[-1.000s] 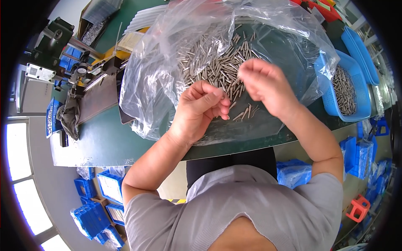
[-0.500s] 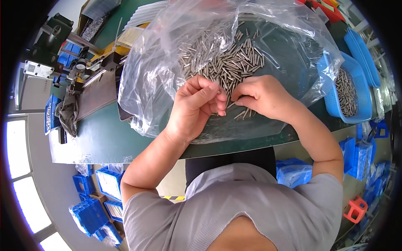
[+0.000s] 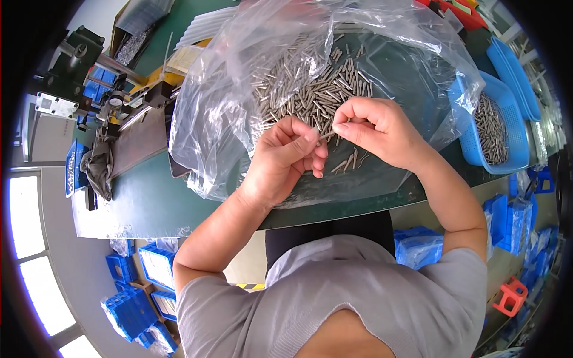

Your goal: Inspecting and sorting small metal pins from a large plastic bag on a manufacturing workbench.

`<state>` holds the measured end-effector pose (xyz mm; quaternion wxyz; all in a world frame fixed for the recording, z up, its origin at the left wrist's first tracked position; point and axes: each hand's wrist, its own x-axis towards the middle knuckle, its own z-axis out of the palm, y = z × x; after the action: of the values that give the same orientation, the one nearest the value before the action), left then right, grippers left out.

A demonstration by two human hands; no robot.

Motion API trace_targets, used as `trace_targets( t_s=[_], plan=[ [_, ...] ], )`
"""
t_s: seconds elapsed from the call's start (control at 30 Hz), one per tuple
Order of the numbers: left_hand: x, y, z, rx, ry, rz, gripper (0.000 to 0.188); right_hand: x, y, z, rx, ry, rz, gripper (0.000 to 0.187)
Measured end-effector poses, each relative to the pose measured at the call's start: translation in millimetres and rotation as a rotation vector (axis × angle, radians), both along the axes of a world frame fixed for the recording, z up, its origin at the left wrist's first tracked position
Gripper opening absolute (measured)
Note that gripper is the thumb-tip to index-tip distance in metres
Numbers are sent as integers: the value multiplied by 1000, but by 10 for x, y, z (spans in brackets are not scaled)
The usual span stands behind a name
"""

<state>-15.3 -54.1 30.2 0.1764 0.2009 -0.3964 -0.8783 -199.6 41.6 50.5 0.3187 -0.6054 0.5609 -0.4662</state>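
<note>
Pin (image 3: 326,136), metal: pinched in left hand (image 3: 284,149), 9 o'clock; right hand (image 3: 383,128), 3 o'clock, pinched closed, hold uncertain; similar pile (image 3: 322,98), 12 o'clock. Keep pinch light, pin steady, movements small.

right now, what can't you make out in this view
In the head view:
Left hand: whether its palm holds anything, hidden by curled fingers.
Slim metal piece at its fingertips: exact shape, too small.
Metal heap: partly obscured by the plastic bag's glare and folds.
Red object: cut off by the top edge.
</note>
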Motion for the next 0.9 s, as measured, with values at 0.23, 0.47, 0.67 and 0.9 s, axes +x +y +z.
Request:
trace_targets(
  t_s=[0.23, 0.47, 0.67, 0.9],
  plan=[
    [-19, -3, -10, 0, -11, -8, 8, 24, 29, 1, -93, 71, -14, 6],
    [0, -5, -2, -1, -5, 3, 7, 34, 42, 32, -38, 55, -4, 5],
    [-8, -4, -16, -6, -2, 1, 8, 50, 54, 73, -39, 59, -2, 5],
    [-13, -8, -34, 0, 23, -30, 8, 126, 31, -13, 69, -47, 29, 7]
  ],
)
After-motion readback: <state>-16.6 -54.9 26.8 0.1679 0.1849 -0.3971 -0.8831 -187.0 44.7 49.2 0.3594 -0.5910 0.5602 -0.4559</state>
